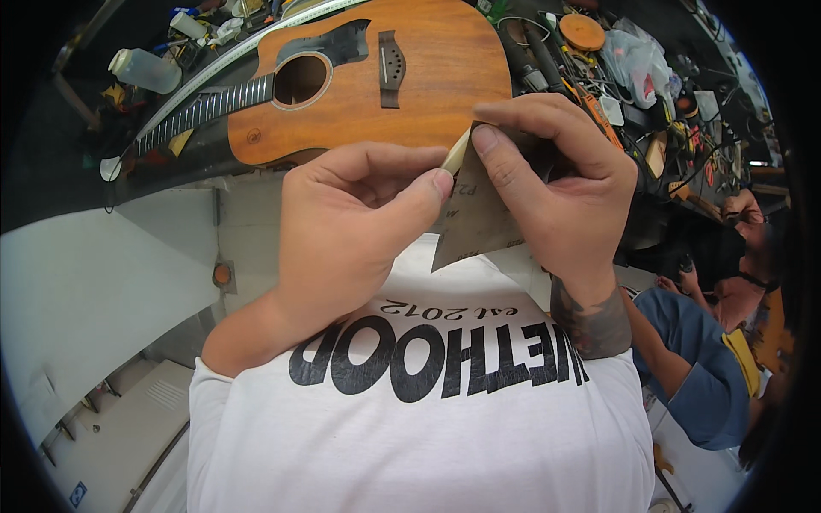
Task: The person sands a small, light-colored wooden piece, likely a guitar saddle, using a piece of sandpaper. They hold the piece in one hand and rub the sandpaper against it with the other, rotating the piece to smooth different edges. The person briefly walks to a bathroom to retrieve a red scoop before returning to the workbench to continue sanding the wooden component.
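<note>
Pinched between thumb and fingers of my left hand (pixel 346 218) is a small, thin cream-coloured strip (pixel 458 154), its upper end against a folded sheet of sandpaper (pixel 479 218). My right hand (pixel 573 192) is closed on that sheet, thumb pressing near the strip's tip. The sandpaper's grey-brown printed back faces me, and one corner hangs down between my hands. Just beyond them, an acoustic guitar (pixel 445 85) with an orange-brown top lies on the bench, its neck toward the left. Its dark bridge (pixel 392 70) is bare of strings.
A clear bottle (pixel 145 71) stands at the far left. Hand tools, cables, a plastic bag (pixel 637 60) and a round orange-brown block (pixel 583 32) crowd the bench at right. Another person in a blue shirt (pixel 697 368) is close by on my right.
</note>
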